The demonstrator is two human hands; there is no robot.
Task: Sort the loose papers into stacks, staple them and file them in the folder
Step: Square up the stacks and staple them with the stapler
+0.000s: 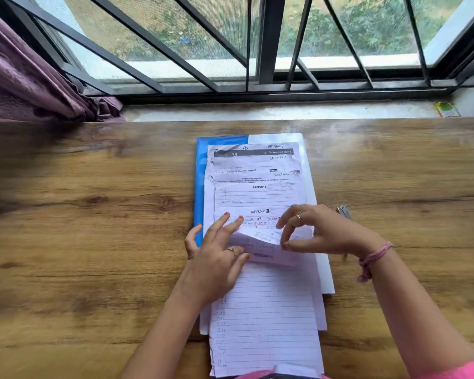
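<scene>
A pile of loose papers, several marked "SECTION", lies on a blue and white folder in the middle of the wooden desk. A lined sheet sticks out toward me. My left hand rests on the pile's left side with fingers spread and straight. My right hand has its fingers curled at the lifted lower edge of the top sheet, which is buckled upward. Whether it pinches that edge is unclear. A metal stapler peeks out behind my right hand.
The wooden desk stretches bare to the left and right of the pile. Behind it runs a stone window sill with a small green packet. A purple curtain hangs at the back left.
</scene>
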